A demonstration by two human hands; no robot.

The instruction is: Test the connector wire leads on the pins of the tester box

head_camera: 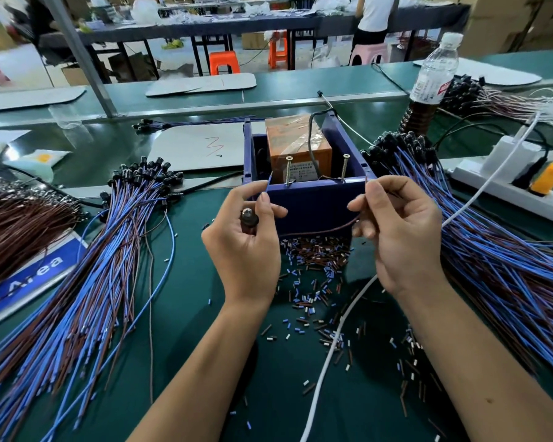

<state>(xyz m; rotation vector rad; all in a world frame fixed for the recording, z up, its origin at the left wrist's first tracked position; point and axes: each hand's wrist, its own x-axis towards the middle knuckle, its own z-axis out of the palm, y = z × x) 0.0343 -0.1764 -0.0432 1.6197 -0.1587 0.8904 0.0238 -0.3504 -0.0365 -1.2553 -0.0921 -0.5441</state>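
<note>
The blue tester box (pixel 316 202) stands in the middle of the green bench, with an orange block (pixel 296 138) inside and two screw pins (pixel 288 170) (pixel 345 167) standing up at its front wall. My left hand (pixel 246 237) grips a black connector (pixel 249 218) in its palm and pinches the blue lead (pixel 268 186) just left of the left pin. My right hand (pixel 396 231) pinches the brown lead (pixel 326 230), whose end is raised near the box's front right corner. The brown lead sags between both hands in front of the box.
Bundles of blue and brown connector wires lie at the left (pixel 87 282) and right (pixel 492 250). Cut insulation bits (pixel 313 269) litter the bench below the box. A power strip (pixel 508 183) and water bottle (pixel 434 74) stand at the right. A white cable (pixel 329 352) crosses the front.
</note>
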